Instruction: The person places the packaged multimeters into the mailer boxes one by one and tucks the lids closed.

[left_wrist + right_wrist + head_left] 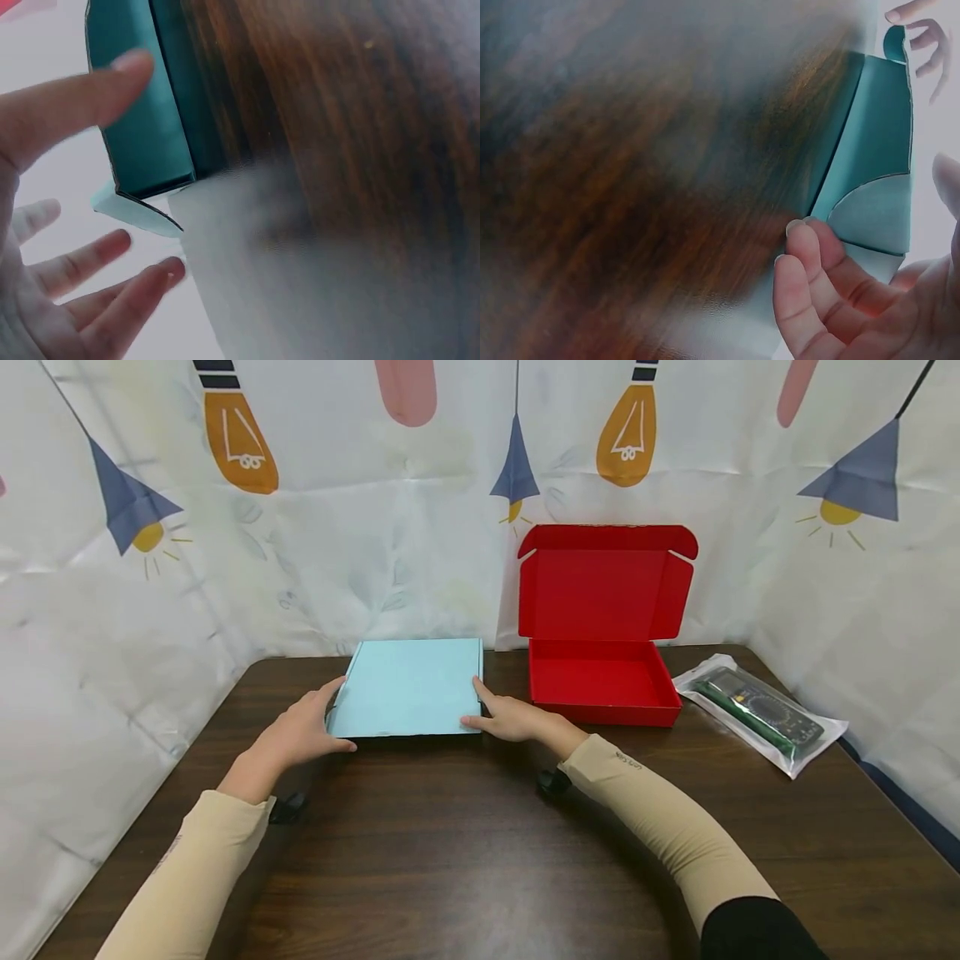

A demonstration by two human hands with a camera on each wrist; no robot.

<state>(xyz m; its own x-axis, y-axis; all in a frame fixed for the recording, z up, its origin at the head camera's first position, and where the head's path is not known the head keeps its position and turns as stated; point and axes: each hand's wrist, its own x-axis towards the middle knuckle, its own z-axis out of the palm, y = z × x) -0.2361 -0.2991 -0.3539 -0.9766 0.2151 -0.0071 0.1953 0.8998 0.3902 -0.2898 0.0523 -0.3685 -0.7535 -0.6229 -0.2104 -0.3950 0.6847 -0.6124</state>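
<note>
A light-blue cardboard mailer box (408,689) sits towards the back of the table, its lid lying over it. My left hand (300,731) is at its left side, fingers spread and thumb near the front corner. In the left wrist view the thumb (90,97) lies before the teal front wall (146,142), and a small flap (139,214) sticks out at the corner. My right hand (513,717) is at the right side, fingers fairly straight. The right wrist view shows its fingertips (802,247) by the front corner, beside a rounded tab (874,214); contact is hard to tell.
To the right stands a red box (603,681) with its lid (603,585) raised. Beyond it lies a clear plastic pouch (761,710) holding a dark multimeter-like device and something green. A printed curtain (420,552) hangs behind the dark wooden table (450,860).
</note>
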